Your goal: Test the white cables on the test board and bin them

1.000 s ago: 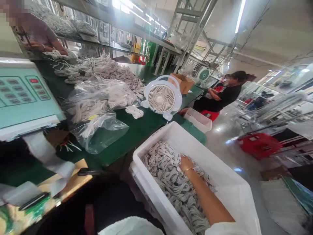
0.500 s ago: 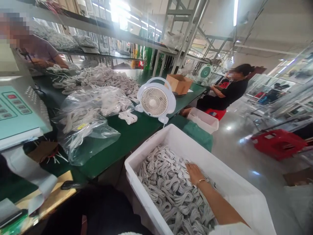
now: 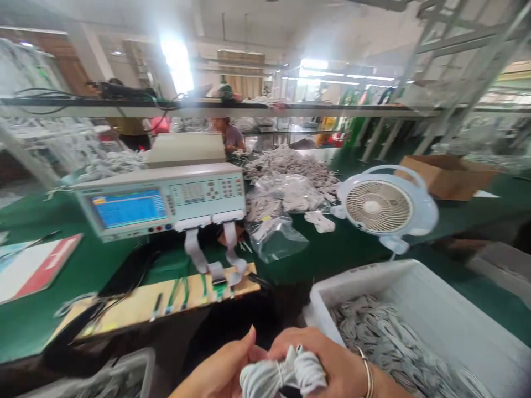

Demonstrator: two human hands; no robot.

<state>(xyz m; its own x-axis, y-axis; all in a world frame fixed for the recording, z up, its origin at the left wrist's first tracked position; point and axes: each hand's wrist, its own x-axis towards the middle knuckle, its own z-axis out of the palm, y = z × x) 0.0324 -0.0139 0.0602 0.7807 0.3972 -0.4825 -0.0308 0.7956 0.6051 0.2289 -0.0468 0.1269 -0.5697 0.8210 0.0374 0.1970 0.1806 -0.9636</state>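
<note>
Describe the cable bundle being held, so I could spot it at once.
Start at the white bin of coiled cables at lower right. Just left of it, both hands grip one coiled white cable bundle. It alone is lifted out, tied round its middle.

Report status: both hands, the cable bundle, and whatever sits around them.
Left hand and right hand both closed on coiled white cable bundle, low over lap. White bin of cable coils at right. Tester on green bench ahead.

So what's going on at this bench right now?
A person holds a coiled cable bundle in both hands, the left hand and right hand closed around it, low in front of the green bench. A white bin of similar bundles sits to the right. A tester and fan stand on the bench.
</note>
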